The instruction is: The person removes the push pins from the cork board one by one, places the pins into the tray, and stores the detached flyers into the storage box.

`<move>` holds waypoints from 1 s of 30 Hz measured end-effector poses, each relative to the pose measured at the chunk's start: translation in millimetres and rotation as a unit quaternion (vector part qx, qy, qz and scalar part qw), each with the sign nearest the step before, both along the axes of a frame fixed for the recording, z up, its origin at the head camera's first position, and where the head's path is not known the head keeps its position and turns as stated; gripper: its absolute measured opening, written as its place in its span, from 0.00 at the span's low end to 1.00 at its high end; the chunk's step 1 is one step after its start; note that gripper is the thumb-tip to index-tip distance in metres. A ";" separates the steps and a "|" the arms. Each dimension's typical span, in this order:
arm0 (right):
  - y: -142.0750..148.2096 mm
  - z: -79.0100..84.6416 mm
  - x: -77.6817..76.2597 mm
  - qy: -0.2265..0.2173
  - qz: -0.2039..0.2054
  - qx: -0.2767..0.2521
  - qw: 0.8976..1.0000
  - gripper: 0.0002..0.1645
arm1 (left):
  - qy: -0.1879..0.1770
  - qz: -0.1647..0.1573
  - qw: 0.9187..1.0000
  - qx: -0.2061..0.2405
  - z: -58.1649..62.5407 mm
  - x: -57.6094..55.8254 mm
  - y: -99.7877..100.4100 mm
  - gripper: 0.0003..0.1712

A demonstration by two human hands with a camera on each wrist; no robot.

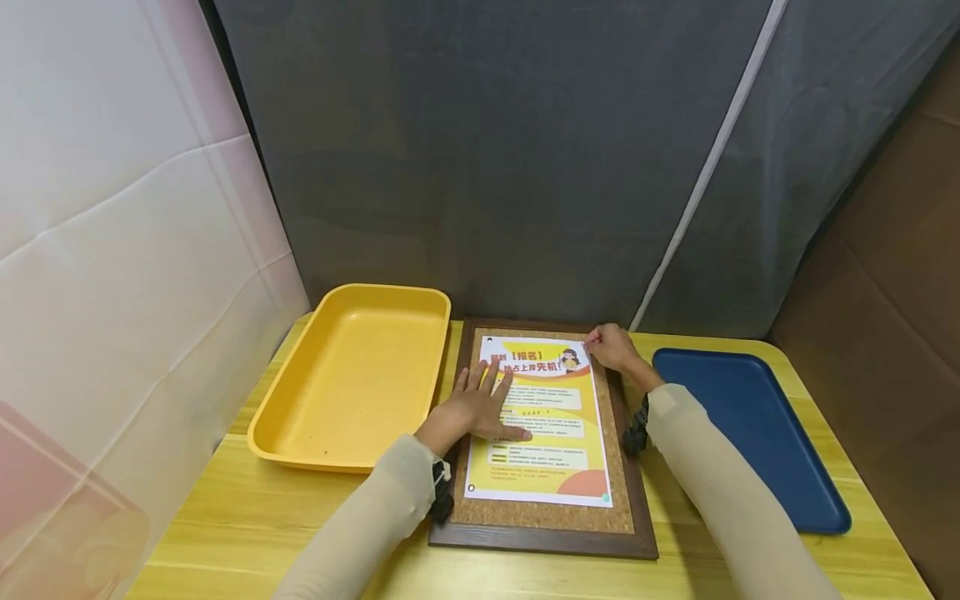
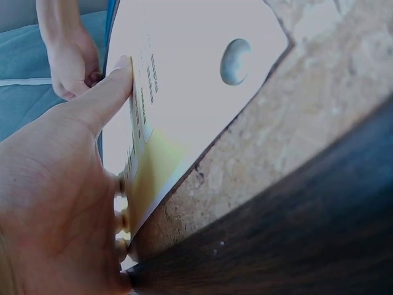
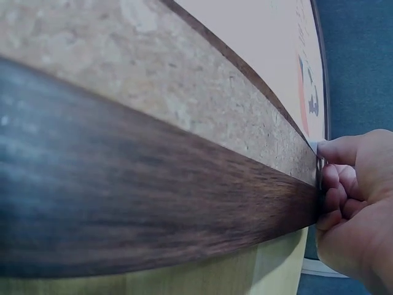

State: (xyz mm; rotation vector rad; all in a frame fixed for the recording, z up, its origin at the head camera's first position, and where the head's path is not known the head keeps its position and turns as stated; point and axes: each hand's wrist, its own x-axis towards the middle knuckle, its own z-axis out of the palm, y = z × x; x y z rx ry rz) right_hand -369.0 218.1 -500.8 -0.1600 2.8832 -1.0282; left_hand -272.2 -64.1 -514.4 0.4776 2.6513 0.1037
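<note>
A yellow and white printed poster (image 1: 536, 454) lies on a cork board (image 1: 540, 515) with a dark wooden frame (image 1: 543, 540). My left hand (image 1: 480, 408) is spread over its left half, fingers reaching toward the title. At the poster's top right corner my right hand (image 1: 615, 346) has its fingers curled in and pinches a small pale piece (image 3: 314, 147), mostly hidden under the thumb tip. Small round tacks show at the other corners: a dark one (image 1: 490, 339) top left, a shiny one (image 2: 236, 61) bottom left, a teal one (image 1: 606, 497) bottom right.
To the board's left stands a deep yellow tray (image 1: 352, 387), with a few dark specks in it. A flat blue tray (image 1: 750, 437) lies to the right. All rest on a wooden table (image 1: 225, 517) backed by a grey cloth (image 1: 465, 167).
</note>
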 end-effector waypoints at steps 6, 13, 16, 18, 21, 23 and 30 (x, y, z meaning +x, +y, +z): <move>-0.7 0.4 2.1 -0.007 -0.006 -0.013 1.000 0.11 | 0.010 -0.002 1.000 -0.002 -2.7 -0.2 -1.2 0.74; 1.8 -0.4 2.0 -0.010 0.009 -0.027 1.000 0.12 | -0.003 0.001 1.000 -0.002 -0.2 -0.4 -0.9 0.74; 2.9 -0.5 1.3 -0.007 0.011 -0.036 0.999 0.12 | -0.005 0.004 1.000 0.003 2.3 0.8 -1.4 0.73; 3.2 -0.7 0.9 -0.008 0.009 -0.044 0.999 0.12 | -0.004 0.006 1.000 0.005 3.6 1.9 -1.7 0.73; 4.0 -1.0 1.0 -0.011 0.007 -0.054 0.998 0.12 | 0.000 0.002 1.000 0.000 3.8 2.7 -1.8 0.73; 4.6 -1.5 1.8 -0.011 0.008 -0.059 0.998 0.12 | 0.002 -0.002 1.000 -0.003 3.8 3.0 -1.7 0.73; 9.4 -1.1 5.0 -0.012 0.015 -0.068 0.997 0.12 | -0.004 -0.004 1.000 0.012 8.1 5.3 -0.6 0.73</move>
